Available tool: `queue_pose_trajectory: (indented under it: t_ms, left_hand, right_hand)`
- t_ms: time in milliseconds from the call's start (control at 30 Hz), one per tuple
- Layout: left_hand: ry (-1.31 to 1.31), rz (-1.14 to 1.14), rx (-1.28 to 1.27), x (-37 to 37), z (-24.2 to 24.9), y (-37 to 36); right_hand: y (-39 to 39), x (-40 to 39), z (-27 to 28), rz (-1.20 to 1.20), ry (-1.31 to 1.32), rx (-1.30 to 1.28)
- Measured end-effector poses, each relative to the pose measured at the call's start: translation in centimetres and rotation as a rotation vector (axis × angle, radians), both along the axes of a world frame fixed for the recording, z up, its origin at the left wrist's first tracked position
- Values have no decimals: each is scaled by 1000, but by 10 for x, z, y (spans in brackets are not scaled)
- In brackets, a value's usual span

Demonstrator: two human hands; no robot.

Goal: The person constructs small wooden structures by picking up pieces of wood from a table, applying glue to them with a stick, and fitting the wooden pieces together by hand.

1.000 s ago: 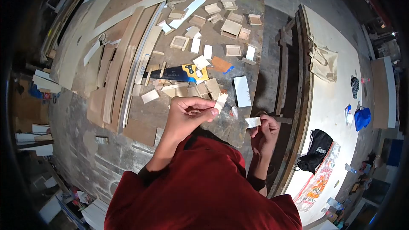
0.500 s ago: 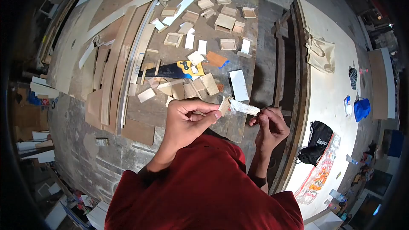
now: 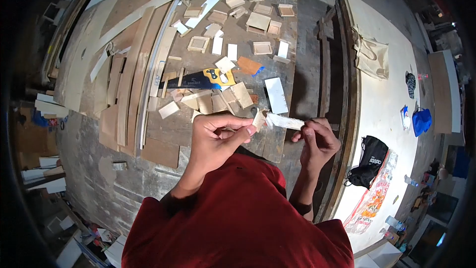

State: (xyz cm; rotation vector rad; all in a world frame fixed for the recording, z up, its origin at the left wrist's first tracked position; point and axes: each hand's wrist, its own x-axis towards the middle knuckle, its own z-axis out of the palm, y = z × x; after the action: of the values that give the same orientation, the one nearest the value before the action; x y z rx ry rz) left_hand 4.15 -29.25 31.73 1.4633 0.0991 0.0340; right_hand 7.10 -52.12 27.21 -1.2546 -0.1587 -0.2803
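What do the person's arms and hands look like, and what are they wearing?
Both hands, the left hand and the right hand, are bare, with no gloves. The forearms are bare too. A red garment covers the body and upper arms, and dark cuffs show at its sleeve ends.

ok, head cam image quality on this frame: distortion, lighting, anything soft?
Head view: strong fisheye, with straight planks bowed and a black vignette round the edges. Light is uneven: the white tabletop at right is bright, the left margin sinks into dark. The left hand, right hand and the small wood piece between them are reasonably sharp; the rim clutter is smeared and hard to read.
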Motion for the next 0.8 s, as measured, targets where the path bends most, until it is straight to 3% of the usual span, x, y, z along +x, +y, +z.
queue_pose_trajectory:
  t_ms: [200, 400, 533, 800]
  left_hand:
    - [11, 30, 17, 2, 3, -2]
    - [-25, 59, 90, 1, 1, -3]
    - [-39, 68, 46, 0, 4, -4]
    - [-10, 50, -14, 1, -3, 0]
  right_hand:
    - [-6, 3, -7, 117, 55, -46]
    - [-4, 7, 0, 63, 3, 8]
    - [-1, 9, 5, 103, -42, -112]
    - [-8, 0, -4, 184, 68, -58]
